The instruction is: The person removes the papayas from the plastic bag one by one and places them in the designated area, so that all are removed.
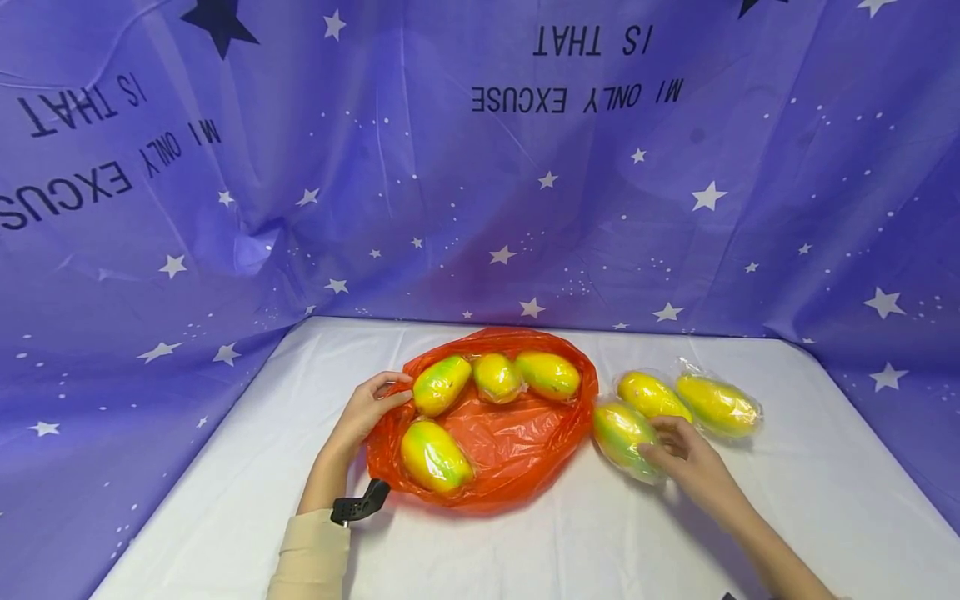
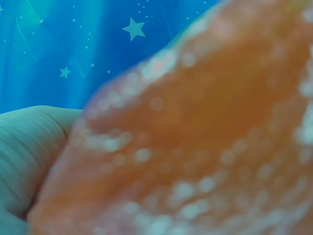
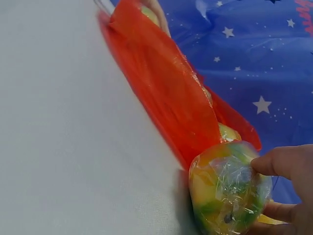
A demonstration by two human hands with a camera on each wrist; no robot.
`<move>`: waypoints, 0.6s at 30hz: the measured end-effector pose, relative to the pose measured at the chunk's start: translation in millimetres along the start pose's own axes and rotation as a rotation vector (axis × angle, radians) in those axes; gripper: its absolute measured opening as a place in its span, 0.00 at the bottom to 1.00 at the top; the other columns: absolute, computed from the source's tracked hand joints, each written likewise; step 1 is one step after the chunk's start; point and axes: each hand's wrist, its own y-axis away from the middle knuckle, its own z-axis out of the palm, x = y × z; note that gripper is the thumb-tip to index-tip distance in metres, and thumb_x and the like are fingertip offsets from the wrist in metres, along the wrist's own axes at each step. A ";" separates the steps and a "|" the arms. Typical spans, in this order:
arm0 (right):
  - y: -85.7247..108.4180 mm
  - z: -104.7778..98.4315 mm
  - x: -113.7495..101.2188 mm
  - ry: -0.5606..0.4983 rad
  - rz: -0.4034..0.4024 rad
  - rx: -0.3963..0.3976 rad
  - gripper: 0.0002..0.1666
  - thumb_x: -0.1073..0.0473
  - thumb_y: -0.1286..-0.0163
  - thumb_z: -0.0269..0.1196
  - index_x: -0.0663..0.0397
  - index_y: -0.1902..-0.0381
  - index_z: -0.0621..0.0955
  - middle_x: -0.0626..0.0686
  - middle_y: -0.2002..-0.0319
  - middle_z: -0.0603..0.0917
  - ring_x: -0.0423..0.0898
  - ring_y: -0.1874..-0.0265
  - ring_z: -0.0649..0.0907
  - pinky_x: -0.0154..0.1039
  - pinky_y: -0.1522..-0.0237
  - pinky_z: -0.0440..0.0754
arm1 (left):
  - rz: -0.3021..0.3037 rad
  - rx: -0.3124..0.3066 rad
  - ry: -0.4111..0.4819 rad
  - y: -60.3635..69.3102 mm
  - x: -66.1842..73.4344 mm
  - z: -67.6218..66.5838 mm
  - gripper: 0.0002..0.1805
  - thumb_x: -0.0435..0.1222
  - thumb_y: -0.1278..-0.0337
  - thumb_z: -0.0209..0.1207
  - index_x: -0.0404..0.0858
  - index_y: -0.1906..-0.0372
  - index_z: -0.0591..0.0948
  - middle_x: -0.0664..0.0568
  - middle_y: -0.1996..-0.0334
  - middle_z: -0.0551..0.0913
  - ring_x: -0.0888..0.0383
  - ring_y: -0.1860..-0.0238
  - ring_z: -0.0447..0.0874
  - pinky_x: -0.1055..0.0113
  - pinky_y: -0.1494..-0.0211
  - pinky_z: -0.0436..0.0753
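A red plastic bag [image 1: 517,450] lies spread with its mouth facing up, and several yellow-green mangoes [image 1: 435,457] in clear wrap sit inside it. At the bag's left rim my left hand [image 1: 369,410] pinches the plastic between thumb and fingers. The bag [image 2: 195,122] fills most of the left wrist view, hiding those fingertips. My right hand [image 1: 693,467] grips a wrapped mango [image 1: 621,437] just outside the bag's right rim. In the right wrist view, thumb and fingers hold this mango [image 3: 227,191] from one side, close to the red plastic.
Two more wrapped mangoes, a nearer one [image 1: 651,393] and a farther one [image 1: 718,406], lie right of the bag. Everything rests on a white-covered table [image 1: 247,467]. A purple star-printed curtain [image 1: 450,208] rises behind and at both sides.
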 end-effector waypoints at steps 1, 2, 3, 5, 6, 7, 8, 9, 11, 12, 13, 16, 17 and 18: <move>0.1 0.6 0.1 0.037 -0.023 0.017 0.31 0.49 0.31 0.62 0.64 0.39 0.69 0.66 0.44 0.76 0.62 0.45 0.77 0.37 0.50 0.76 | 0.000 -0.001 -0.001 -0.4 0.2 0.0 0.19 0.36 0.42 0.64 0.33 0.47 0.78 0.43 0.56 0.83 0.53 0.58 0.80 0.66 0.54 0.80; 0.3 1.1 0.0 0.067 -0.045 0.035 0.30 0.49 0.31 0.62 0.63 0.40 0.70 0.66 0.45 0.77 0.61 0.46 0.77 0.39 0.50 0.76 | 0.000 -0.001 -0.003 -0.7 0.4 0.1 0.19 0.36 0.42 0.64 0.33 0.47 0.78 0.43 0.56 0.83 0.53 0.58 0.80 0.66 0.54 0.80; 0.5 1.5 -0.1 0.093 -0.063 0.051 0.30 0.49 0.31 0.62 0.63 0.40 0.70 0.65 0.45 0.78 0.60 0.47 0.78 0.40 0.50 0.77 | 0.000 -0.003 -0.005 -0.9 0.7 0.3 0.19 0.36 0.42 0.64 0.33 0.47 0.78 0.43 0.56 0.83 0.54 0.58 0.80 0.66 0.54 0.80; 0.3 2.1 -0.6 0.137 -0.096 0.077 0.29 0.49 0.31 0.62 0.63 0.41 0.71 0.64 0.46 0.78 0.59 0.48 0.78 0.42 0.50 0.78 | 0.002 -0.002 -0.006 -0.8 0.9 0.0 0.19 0.36 0.42 0.64 0.33 0.47 0.78 0.43 0.56 0.83 0.54 0.59 0.80 0.66 0.55 0.80; 0.4 2.4 -1.1 0.152 -0.109 0.088 0.29 0.50 0.31 0.62 0.63 0.41 0.72 0.63 0.47 0.79 0.59 0.48 0.78 0.43 0.51 0.78 | 0.004 -0.003 -0.008 -0.5 1.2 -0.1 0.19 0.36 0.42 0.64 0.32 0.47 0.78 0.43 0.56 0.82 0.54 0.59 0.80 0.66 0.55 0.79; 0.5 2.5 -1.6 0.164 -0.122 0.098 0.28 0.50 0.31 0.63 0.62 0.42 0.72 0.63 0.47 0.79 0.59 0.48 0.79 0.43 0.51 0.79 | 0.006 -0.004 -0.007 -0.4 1.5 0.0 0.20 0.36 0.42 0.64 0.32 0.47 0.78 0.43 0.56 0.82 0.54 0.59 0.80 0.67 0.55 0.80; 0.8 2.7 -2.3 0.172 -0.132 0.106 0.28 0.50 0.31 0.63 0.62 0.42 0.72 0.63 0.47 0.80 0.58 0.49 0.79 0.44 0.52 0.79 | 0.005 -0.004 -0.008 -0.3 1.7 0.0 0.20 0.36 0.42 0.64 0.32 0.47 0.78 0.43 0.56 0.82 0.54 0.59 0.80 0.67 0.55 0.80; 1.1 2.8 -2.7 0.179 -0.139 0.111 0.27 0.51 0.32 0.63 0.62 0.42 0.72 0.63 0.48 0.80 0.58 0.49 0.79 0.44 0.53 0.79 | 0.004 -0.005 -0.008 -0.4 1.5 -0.1 0.20 0.36 0.41 0.64 0.32 0.46 0.78 0.43 0.55 0.82 0.54 0.58 0.80 0.66 0.54 0.79; 1.5 3.2 -3.7 0.190 -0.152 0.121 0.27 0.52 0.32 0.64 0.63 0.42 0.72 0.63 0.48 0.80 0.58 0.50 0.79 0.45 0.54 0.80 | 0.000 -0.005 -0.013 -0.6 1.1 -0.4 0.20 0.37 0.41 0.64 0.32 0.46 0.78 0.42 0.55 0.82 0.54 0.58 0.80 0.66 0.54 0.79; 1.7 3.5 -4.2 0.194 -0.159 0.126 0.27 0.52 0.33 0.64 0.63 0.43 0.72 0.63 0.49 0.80 0.58 0.50 0.80 0.46 0.55 0.81 | -0.004 -0.003 -0.015 -0.6 1.0 -0.4 0.20 0.37 0.41 0.64 0.33 0.46 0.78 0.43 0.54 0.82 0.54 0.58 0.80 0.66 0.54 0.79; 1.7 3.8 -4.6 0.201 -0.166 0.132 0.27 0.53 0.33 0.65 0.63 0.43 0.72 0.63 0.49 0.81 0.58 0.51 0.80 0.46 0.56 0.81 | -0.009 -0.001 -0.018 -0.8 0.6 -0.4 0.20 0.37 0.41 0.64 0.33 0.46 0.78 0.43 0.54 0.82 0.54 0.57 0.80 0.66 0.54 0.79; 1.8 4.2 -5.8 0.221 -0.180 0.144 0.27 0.54 0.34 0.66 0.63 0.43 0.73 0.62 0.50 0.81 0.57 0.52 0.80 0.47 0.57 0.81 | -0.015 0.002 -0.024 -1.2 0.1 -0.6 0.20 0.38 0.41 0.64 0.34 0.47 0.78 0.42 0.53 0.82 0.53 0.56 0.80 0.65 0.53 0.79; 2.0 4.3 -6.4 0.226 -0.186 0.147 0.27 0.54 0.34 0.66 0.63 0.43 0.73 0.62 0.50 0.81 0.57 0.52 0.80 0.48 0.57 0.81 | -0.017 0.003 -0.027 -1.1 0.2 -0.4 0.20 0.38 0.41 0.64 0.34 0.47 0.78 0.42 0.53 0.82 0.53 0.56 0.80 0.65 0.52 0.79; 2.1 4.3 -6.8 0.232 -0.191 0.151 0.27 0.54 0.35 0.66 0.62 0.43 0.73 0.62 0.51 0.82 0.57 0.52 0.81 0.48 0.57 0.81 | -0.018 0.004 -0.028 -1.1 0.3 -0.3 0.19 0.38 0.41 0.64 0.34 0.47 0.78 0.42 0.53 0.82 0.52 0.56 0.79 0.64 0.52 0.79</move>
